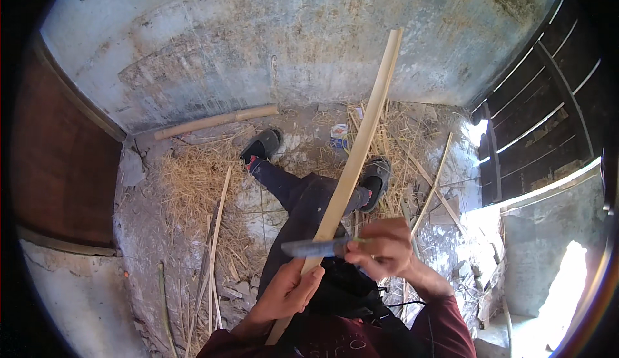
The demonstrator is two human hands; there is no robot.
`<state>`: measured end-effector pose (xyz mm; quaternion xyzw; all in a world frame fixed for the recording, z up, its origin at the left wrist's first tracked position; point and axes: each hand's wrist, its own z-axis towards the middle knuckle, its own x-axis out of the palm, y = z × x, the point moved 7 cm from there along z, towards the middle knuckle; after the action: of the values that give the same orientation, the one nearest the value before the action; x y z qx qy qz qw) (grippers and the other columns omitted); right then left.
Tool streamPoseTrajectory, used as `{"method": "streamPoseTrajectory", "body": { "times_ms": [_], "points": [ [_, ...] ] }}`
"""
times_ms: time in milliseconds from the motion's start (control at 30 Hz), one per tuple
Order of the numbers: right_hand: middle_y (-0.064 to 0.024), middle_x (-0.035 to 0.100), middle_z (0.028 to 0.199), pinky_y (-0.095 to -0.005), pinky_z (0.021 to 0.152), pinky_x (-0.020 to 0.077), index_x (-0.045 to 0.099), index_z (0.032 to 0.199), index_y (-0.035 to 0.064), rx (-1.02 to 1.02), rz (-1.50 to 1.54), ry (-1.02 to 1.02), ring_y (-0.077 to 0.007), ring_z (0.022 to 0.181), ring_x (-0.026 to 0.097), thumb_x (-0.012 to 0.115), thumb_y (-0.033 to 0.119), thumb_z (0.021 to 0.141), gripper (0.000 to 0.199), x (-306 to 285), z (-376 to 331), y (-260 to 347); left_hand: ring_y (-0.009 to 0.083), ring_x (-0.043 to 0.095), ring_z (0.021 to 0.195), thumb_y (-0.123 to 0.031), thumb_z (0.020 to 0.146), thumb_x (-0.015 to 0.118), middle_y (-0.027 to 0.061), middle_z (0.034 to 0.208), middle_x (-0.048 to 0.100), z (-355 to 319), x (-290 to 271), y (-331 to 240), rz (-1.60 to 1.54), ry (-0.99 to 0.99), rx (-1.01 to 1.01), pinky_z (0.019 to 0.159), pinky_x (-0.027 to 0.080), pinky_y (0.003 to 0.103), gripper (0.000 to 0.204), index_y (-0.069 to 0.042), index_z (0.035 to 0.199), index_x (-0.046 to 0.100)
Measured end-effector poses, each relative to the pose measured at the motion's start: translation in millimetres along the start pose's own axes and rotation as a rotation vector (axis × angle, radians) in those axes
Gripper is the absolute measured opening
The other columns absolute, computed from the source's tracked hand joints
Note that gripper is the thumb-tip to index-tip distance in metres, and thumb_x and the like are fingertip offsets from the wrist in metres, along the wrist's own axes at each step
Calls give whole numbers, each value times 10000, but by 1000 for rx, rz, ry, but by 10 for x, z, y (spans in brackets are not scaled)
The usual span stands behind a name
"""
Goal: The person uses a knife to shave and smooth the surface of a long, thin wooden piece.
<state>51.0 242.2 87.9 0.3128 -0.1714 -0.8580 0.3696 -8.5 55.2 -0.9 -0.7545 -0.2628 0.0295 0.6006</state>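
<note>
Splitting or shaving looks like the step in hand: a long bamboo strip (358, 148) runs from the person's lap up past the feet toward the concrete wall (258, 36), w/ a knife (316, 248) laid across it low down. Judging by that, the next move calls for a steady strip and a controlled push of the blade along the grain, fingers kept off the edge side.

Going by size: wall at top, dark wooden door (58, 164) on the left, slatted gate (548, 100) on the right. Floor (155, 242) is littered w/ dry straw, a thick bamboo pole (216, 121) by the wall foot, thin slivers (218, 229) beside the legs. Two black sandals (261, 145) either side of the strip.

Left hand (287, 290) is wrapped around the strip's lower part, fingers curled shut on it, thumb up along the face. Right hand (380, 248) is closed on the knife's handle end, knuckles up, blade pointing left across the strip just above the left hand. Blade seems to touch the strip's edge, but whether it has bitten in — can't tell, too blurred there.
</note>
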Motion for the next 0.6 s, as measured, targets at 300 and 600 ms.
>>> {"method": "streamPoseTrajectory", "body": {
  "times_ms": [300,600],
  "points": [
    [-53,642,646,-328,398,378,787,870,88,7,5,15,-172,434,536,897,214,829,172,34,-6,-33,33,407,463,-253,1160,424,-38,642,438,25,102,-76,-117,57,19,417,360,219,464,6,1544,400],
    [-52,602,607,-310,409,358,754,868,87,55,10,-41,-174,434,538,895,140,828,156,-5,-57,-195,26,360,472,-219,1164,411,-56,647,375,27,134,-138,-179,53,19,413,340,213,374,3,1463,444]
  ]
}}
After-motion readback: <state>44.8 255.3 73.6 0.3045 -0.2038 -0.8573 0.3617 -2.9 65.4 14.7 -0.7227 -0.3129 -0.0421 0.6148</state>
